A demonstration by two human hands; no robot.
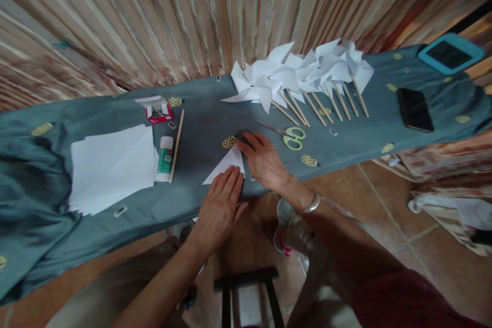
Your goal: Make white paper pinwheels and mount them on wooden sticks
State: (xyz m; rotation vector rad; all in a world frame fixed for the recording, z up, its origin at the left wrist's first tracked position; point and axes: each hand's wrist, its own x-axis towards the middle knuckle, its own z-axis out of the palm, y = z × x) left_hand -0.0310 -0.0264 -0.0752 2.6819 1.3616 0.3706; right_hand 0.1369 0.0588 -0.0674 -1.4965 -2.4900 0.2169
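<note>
A small white sheet of paper (pixel 223 168), folded to a triangle, lies on the cloth-covered table in front of me. My left hand (pixel 217 210) rests flat on its lower part with the fingers stretched out. At the triangle's top corner, the bent fingers of my right hand (pixel 267 164) close on the paper's edge; part of the corner is hidden under them. Just beyond the right hand are scissors (pixel 293 139) with light green handles. To the left lie a wooden stick (pixel 177 146), a green and white glue stick (pixel 165 159) and a stack of white paper sheets (pixel 113 166).
Several white paper pinwheels (pixel 261 82) on wooden sticks lie overlapped at the back. An open red box (pixel 159 113) holds small metal pieces. A black phone (pixel 415 109) and a blue-framed device (pixel 450 54) lie at the right. A pleated curtain (pixel 172 20) hangs behind the table.
</note>
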